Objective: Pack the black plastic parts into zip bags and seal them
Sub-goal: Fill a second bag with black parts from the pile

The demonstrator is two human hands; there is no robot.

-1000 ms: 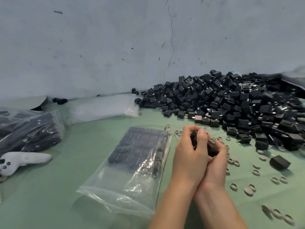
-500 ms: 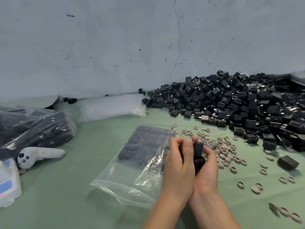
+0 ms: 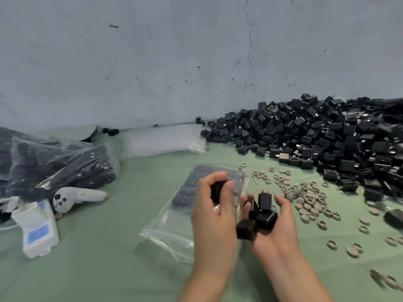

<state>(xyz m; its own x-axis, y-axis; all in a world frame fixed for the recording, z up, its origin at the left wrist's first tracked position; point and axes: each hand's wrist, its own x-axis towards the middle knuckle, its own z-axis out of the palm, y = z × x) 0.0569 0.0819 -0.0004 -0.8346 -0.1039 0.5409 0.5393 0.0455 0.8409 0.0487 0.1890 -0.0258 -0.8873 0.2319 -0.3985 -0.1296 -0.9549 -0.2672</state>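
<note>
Left hand (image 3: 214, 216) gripping one black plastic part (image 3: 217, 190), right hand (image 3: 281, 229) cupping several black parts (image 3: 266, 216), zip bag (image 3: 170, 233) beneath left hand.

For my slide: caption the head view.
Left hand grips a black part; right hand cradles black parts beside zip bag.

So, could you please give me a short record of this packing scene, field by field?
Left hand: grips a single black part
Right hand: cups a handful of black parts
Zip bag: partly filled, lying on the green table under the left hand
Loose pile: heaped against the wall, far right
Grey rings: scattered right of the bag
Filled bags: stacked at left
</note>
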